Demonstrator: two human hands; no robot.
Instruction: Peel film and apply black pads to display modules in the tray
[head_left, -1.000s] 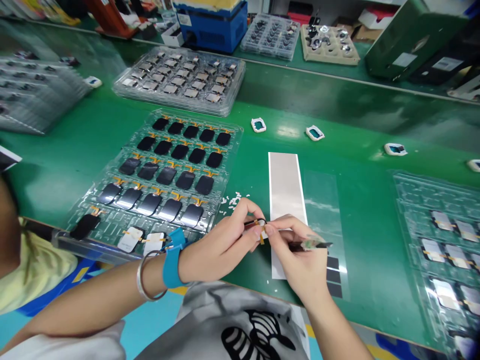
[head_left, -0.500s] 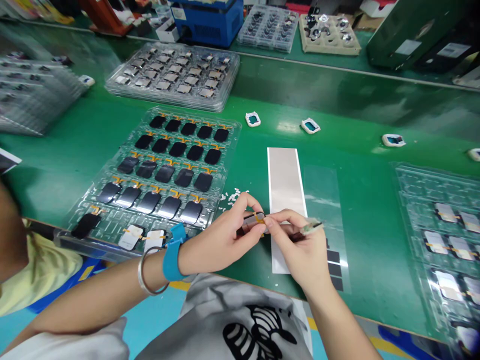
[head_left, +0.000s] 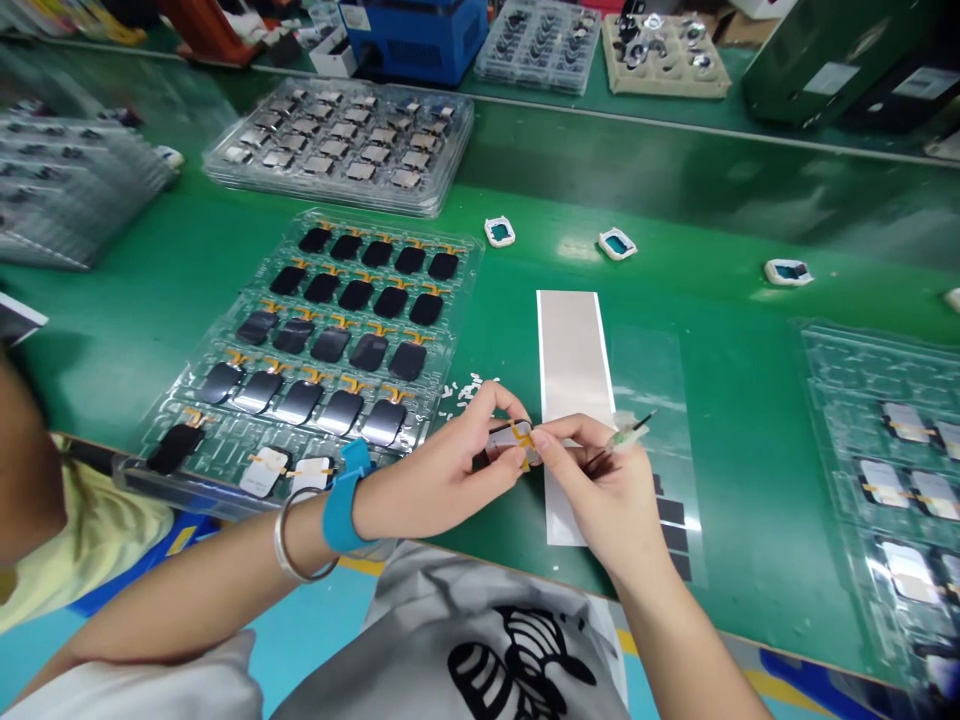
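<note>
My left hand (head_left: 457, 470) holds a small display module (head_left: 510, 437) by its edges between thumb and fingers, its light grey back and orange flex cable facing up. With thumb and forefinger my right hand (head_left: 600, 480) pinches the flex cable end of that module. A thin dark-tipped tool (head_left: 630, 432), wrapped in something pale and clear, is tucked in the right hand and points up to the right. Just what lies between the right fingertips is hidden. Under the hands runs a long strip of white-edged sheet (head_left: 574, 350).
Left of the hands lies a clear tray (head_left: 465, 300) of dark display modules; another tray (head_left: 832, 400) is at right. White scraps (head_left: 465, 392) lie beside the left tray. A clear sheet (head_left: 652, 380) with black pieces, white frames (head_left: 499, 232) and stacked trays (head_left: 337, 145) surround these. A person's arm (head_left: 30, 460) is at far left.
The module has tilted, so more of its grey back and orange cable shows. The tool in my right hand has swung to point further upward. Both hands stay together at the module.
</note>
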